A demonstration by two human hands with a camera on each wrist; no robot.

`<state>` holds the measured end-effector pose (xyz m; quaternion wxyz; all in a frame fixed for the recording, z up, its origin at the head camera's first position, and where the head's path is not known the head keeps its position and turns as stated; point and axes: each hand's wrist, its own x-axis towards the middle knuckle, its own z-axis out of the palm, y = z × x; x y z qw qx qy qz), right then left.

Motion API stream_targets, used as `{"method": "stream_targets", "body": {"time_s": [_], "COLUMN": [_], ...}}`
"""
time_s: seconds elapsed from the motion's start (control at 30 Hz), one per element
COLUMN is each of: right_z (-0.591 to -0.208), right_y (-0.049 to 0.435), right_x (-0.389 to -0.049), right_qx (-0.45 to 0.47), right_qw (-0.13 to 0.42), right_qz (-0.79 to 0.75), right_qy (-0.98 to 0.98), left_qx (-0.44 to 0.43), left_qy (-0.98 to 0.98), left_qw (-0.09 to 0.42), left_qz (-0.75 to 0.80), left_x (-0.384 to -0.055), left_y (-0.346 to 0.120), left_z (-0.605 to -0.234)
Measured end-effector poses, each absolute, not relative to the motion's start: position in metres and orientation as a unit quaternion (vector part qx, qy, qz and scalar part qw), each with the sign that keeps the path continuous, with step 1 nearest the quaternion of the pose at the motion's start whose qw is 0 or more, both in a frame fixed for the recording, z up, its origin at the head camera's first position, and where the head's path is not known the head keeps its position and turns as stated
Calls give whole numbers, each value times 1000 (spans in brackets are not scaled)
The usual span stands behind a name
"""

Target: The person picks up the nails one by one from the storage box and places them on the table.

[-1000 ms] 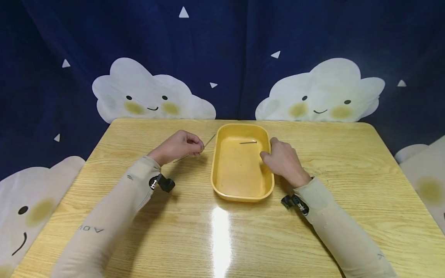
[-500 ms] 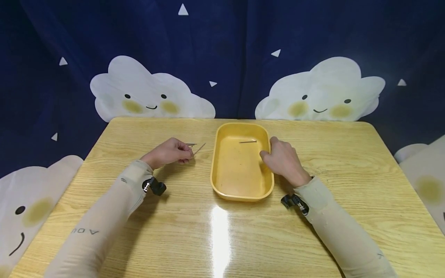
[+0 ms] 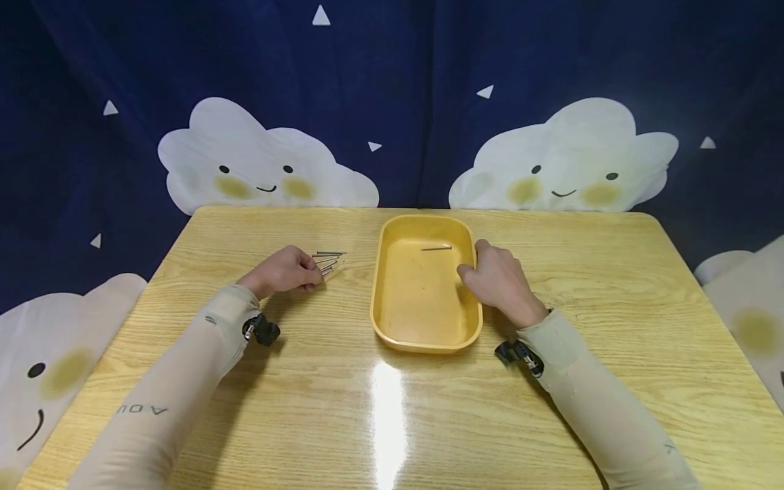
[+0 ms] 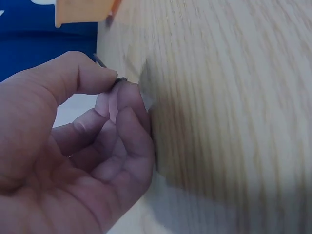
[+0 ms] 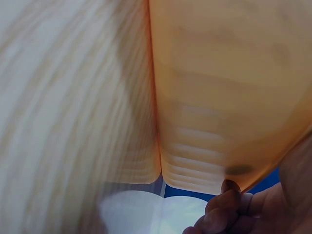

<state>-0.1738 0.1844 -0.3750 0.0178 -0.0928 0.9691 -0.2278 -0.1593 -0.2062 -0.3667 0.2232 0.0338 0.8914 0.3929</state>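
Observation:
At the left of the table, my left hand has thumb and forefinger together at a small group of nails. The left wrist view shows them pinching one dark, thin nail, its shank pointing toward the tray; the other fingers are curled loosely. Several nails lie just beyond the fingertips, partly hidden by them. My right hand grips the right wall of a yellow plastic tray, thumb inside over the rim and fingers outside. Inside the tray, one nail lies near the far end.
The light wooden table carries a bright glare streak in front of the tray. A dark blue curtain with white clouds hangs right behind the table's far edge. Bare wood separates the nails from the tray.
My left hand has moved left, away from the tray, and back to the nails, more of which now show. The right hand and the tray have stayed put.

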Motion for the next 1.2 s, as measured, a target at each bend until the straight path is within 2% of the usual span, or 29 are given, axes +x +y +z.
{"method": "stream_targets", "body": {"time_s": [0.5,0.77,1.2], "right_z": [-374,-374,-373], "right_y": [185,186,186], "right_x": [-175,-175,-174], "right_qx": [-97,-94,-95], "right_qw": [20,25,29], "right_qz": [-230,-230,-236], "right_qy": [968,968,967], "left_qx": [44,96,95], "left_qy": [938,970,976], "left_qw": [188,119,98], "left_qz": [287,190,167], "left_x": [-160,-155,-156], "left_y": [-211,-199,-186], "left_z": [-367,-368,-354]}}
